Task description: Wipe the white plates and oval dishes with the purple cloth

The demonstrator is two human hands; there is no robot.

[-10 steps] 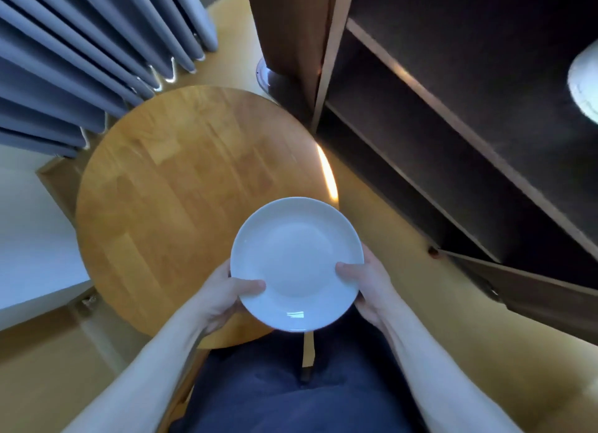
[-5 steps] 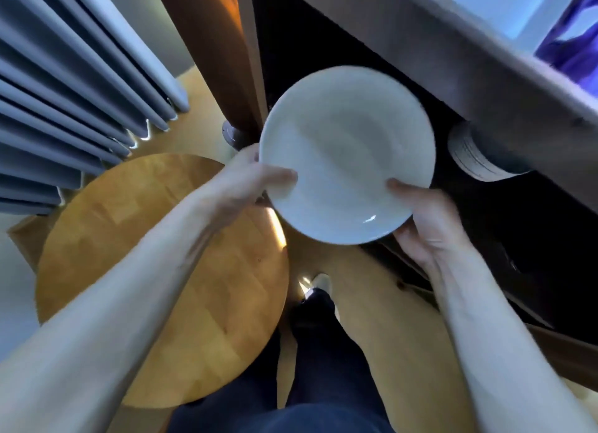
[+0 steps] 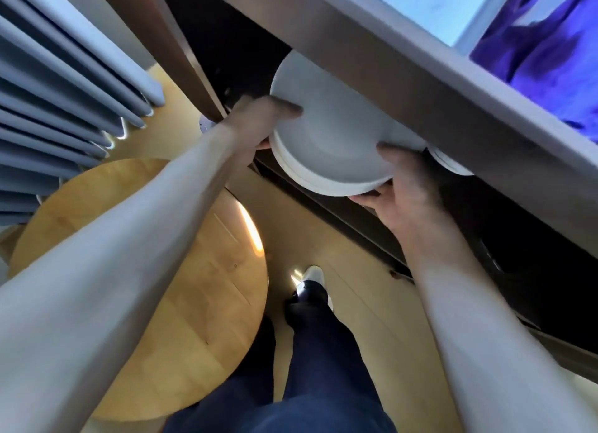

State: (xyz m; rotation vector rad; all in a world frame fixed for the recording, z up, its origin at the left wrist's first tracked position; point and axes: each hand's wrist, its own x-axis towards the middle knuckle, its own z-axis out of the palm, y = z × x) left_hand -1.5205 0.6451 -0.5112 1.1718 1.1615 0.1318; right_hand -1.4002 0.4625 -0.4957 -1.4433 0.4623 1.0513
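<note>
Since half a second ago, we have carried the white plate [image 3: 330, 141] away from the open space in front of us. It is now in under the top slab of the cabinet [image 3: 420, 92], and its far edge is hidden by that slab.

The dark cabinet fills the upper right of our view, with its wooden side panel running down toward the floor [image 3: 356, 287]. The round wooden bench [image 3: 145, 287] sits low on our left, partly covered by our left forearm. Grey curtains [image 3: 48, 92] hang in folds along the left edge. The purple cloth [image 3: 547, 47] lies bunched on top of the cabinet at the far right, well apart from the plate.

The plate is inside the cabinet opening, tilted slightly toward us. Layered white rims [image 3: 310, 185] show just beneath its near edge, though we cannot tell whether it rests on them. 1 more white stack [image 3: 453, 166] peeks out just beside it on the right.

Our left hand [image 3: 255, 122] has its grip on the plate's left rim, with the thumb laid over the top. Our right hand [image 3: 407, 190] has its grip on the near right rim, thumb on top and fingers underneath. 1 white shoe [image 3: 313, 274] shows on the floor below.
</note>
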